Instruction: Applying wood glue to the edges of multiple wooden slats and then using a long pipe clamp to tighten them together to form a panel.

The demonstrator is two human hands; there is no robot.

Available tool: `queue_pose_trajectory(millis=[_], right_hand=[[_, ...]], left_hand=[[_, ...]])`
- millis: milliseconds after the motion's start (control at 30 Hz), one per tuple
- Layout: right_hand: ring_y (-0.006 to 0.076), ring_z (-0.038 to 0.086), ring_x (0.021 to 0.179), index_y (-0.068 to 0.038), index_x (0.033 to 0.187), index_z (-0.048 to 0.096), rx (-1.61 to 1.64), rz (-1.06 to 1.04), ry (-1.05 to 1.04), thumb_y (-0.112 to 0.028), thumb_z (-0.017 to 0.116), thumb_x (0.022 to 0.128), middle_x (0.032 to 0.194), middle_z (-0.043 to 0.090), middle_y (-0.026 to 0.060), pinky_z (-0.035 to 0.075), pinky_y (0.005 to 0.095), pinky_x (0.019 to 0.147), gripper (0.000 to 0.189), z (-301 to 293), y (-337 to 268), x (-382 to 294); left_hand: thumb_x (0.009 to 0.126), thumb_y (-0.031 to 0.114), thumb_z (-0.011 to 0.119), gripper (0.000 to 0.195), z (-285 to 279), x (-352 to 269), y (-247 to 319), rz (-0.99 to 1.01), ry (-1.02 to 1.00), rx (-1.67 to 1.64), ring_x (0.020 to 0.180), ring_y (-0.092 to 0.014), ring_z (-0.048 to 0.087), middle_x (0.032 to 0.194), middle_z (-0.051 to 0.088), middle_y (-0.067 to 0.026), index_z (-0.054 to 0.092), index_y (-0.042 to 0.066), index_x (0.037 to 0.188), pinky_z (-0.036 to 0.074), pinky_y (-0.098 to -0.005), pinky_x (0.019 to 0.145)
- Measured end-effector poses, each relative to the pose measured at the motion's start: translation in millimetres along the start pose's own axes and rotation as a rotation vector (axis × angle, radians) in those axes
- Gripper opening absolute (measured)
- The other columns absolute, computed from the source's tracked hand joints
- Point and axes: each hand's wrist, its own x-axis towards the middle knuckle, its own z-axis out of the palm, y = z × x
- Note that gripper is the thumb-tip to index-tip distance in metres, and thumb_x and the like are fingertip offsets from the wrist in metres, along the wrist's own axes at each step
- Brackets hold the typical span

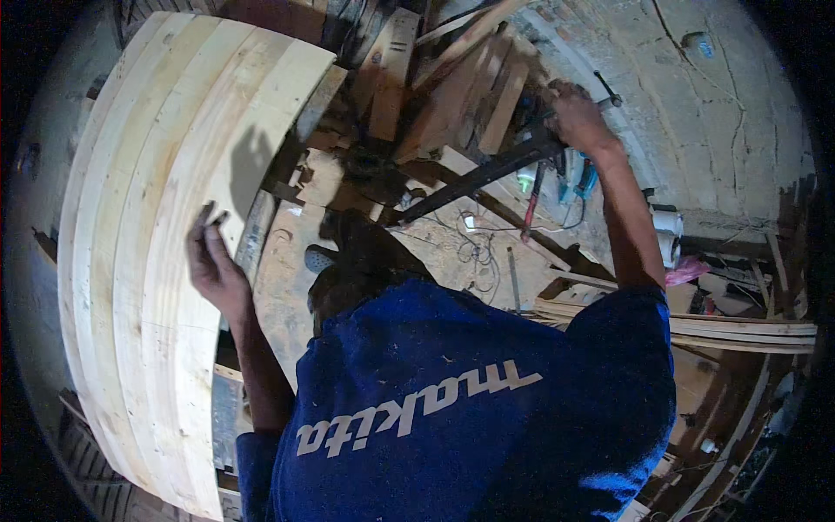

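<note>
My left hand (218, 264) is raised over a broad panel of pale wooden boards (156, 274), its fingers bent and their tips close together. Whether a small thing sits between those fingertips is unclear. The hand's shadow falls on the boards. My right hand (577, 121) reaches out to the far right, with its fingers curled and blurred near the upper end of a long dark bar (479, 179). Just beyond it shows a dark rod with a metal end (608, 90). What the right hand grips, if anything, cannot be made out.
Wooden offcuts (391, 78) lean beyond the floor. A tool with red handles (533, 202) and a teal power tool (579, 179) are below my right hand. A thin cable (479, 251) lies tangled on the dusty floor (450, 241). Long strips of wood (737, 333) are stacked at right.
</note>
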Motion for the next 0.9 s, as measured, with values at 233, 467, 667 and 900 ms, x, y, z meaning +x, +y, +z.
queue_pose_trajectory(millis=[233,467,667,900], right_hand=[[0.0335,0.047,0.133,-0.016,0.141,0.050,-0.422,-0.298,-0.019,-0.013,0.056,0.090,0.141,0.050,0.0123,0.031,0.0531,0.113,0.051,109.0,-1.8,-25.4],[0.0304,0.051,0.120,-0.014,0.129,0.056,-0.850,-0.558,0.427,-0.020,0.056,0.092,0.124,0.057,0.0131,0.034,0.0490,0.109,0.038,164.6,38.0,5.5],[0.0398,0.056,0.119,-0.009,0.104,0.069,-0.297,-0.637,0.307,-0.012,0.060,0.086,0.119,0.063,0.0188,0.036,0.0531,0.112,0.020,106.8,30.9,-22.1],[0.0375,0.069,0.085,-0.003,0.092,0.068,-0.457,-0.870,0.250,-0.012,0.062,0.077,0.089,0.070,0.0191,0.053,0.0506,0.078,0.018,55.1,-18.1,-110.0]], left_hand=[[0.092,0.004,0.063,0.024,-13.2,-156.1,-56.6,-0.060,-0.489,0.293,0.103,-0.029,0.066,0.113,0.066,-0.0175,0.063,-0.001,0.115,0.051,-0.0373,0.089],[0.091,0.013,0.068,0.027,-77.7,-319.1,-108.2,-0.349,-0.344,0.625,0.085,-0.033,0.070,0.107,0.069,-0.0210,0.063,0.001,0.115,0.055,-0.0412,0.075],[0.093,0.018,0.066,0.029,-68.9,-481.0,-131.7,-0.368,-0.124,0.686,0.086,-0.031,0.070,0.107,0.070,-0.0199,0.063,-0.001,0.116,0.055,-0.0405,0.074],[0.094,0.028,0.064,0.039,13.5,-590.1,-99.2,-0.520,-0.194,0.446,0.103,-0.041,0.065,0.114,0.067,-0.0237,0.062,0.000,0.121,0.053,-0.0453,0.088]])
